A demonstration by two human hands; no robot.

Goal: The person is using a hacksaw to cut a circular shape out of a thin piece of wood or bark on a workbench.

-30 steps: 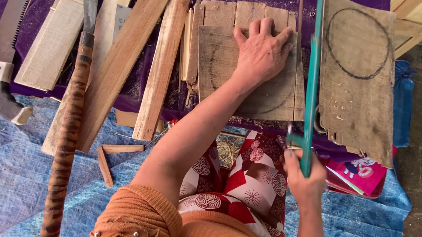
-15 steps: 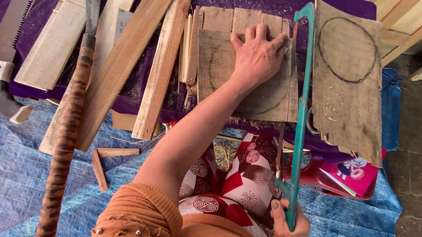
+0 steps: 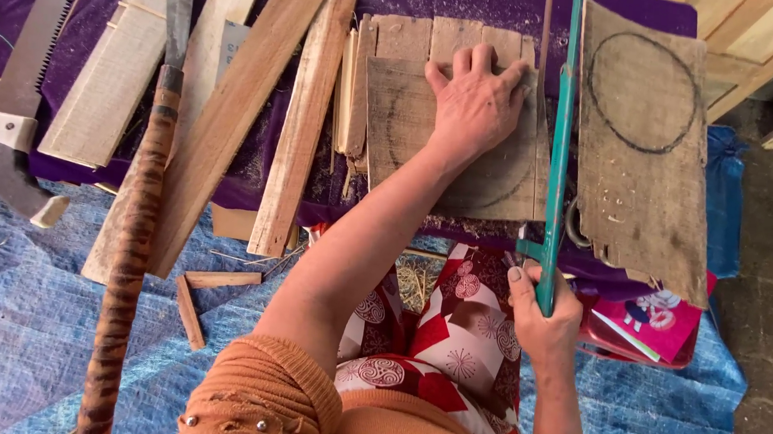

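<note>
A crinkled blue tarp covered the floor, and above it a low work surface lay under a dusty purple cloth strewn with wood. Nearest the camera, an orange ribbed sleeve and a red-and-white patterned skirt filled the bottom edge, cutting off the person's body. The right hand was clenched around the handle of a teal-framed saw, whose frame ran straight up past the top of the picture; its thin blade was hard to make out against the wood. Two short offcuts lay on the tarp to the left. Behind the right wrist, a red tray was mostly hidden under a weathered grey plank marked with a dark drawn circle.

Farther on, the left hand pressed flat, fingers spread, on a rough grey board just left of the saw; a faint curved line showed on it, partly covered by the forearm. To the left lay pale slats side by side, then a long stick with a dark-banded, bark-like shaft and a metal blade at its far end. At the far left a curved pruning saw with a white collar rested on the cloth, its tip cut off by the frame.
</note>
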